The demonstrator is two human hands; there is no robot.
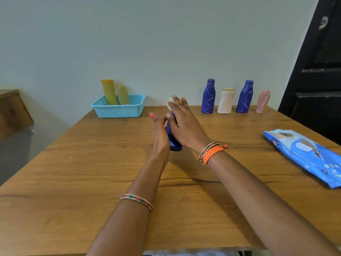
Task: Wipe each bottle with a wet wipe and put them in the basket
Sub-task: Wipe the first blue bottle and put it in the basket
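Basket first, far left: the light-blue perforated plastic basket (118, 110) is sitting on the brown wooden surface (92, 172) and already carrying two yellow bottles, a tall tube (109, 92) and a shorter rounded one (123, 95). Centre stage, the left hand (160, 134) is gripping a dark blue plastic bottle (172, 143) by its side, tilting it away, while the right hand (182, 124) is curling over it, pressing a white wet wipe (170, 102) near its top. Further right, four bottles are waiting upright by the wall: blue (208, 97), white (226, 101), blue (245, 97), pink (263, 101), scribbles showing on several. At the right edge, the blue wipes pack (306, 154) is lying flat. So two look done, one is underway, four remain.
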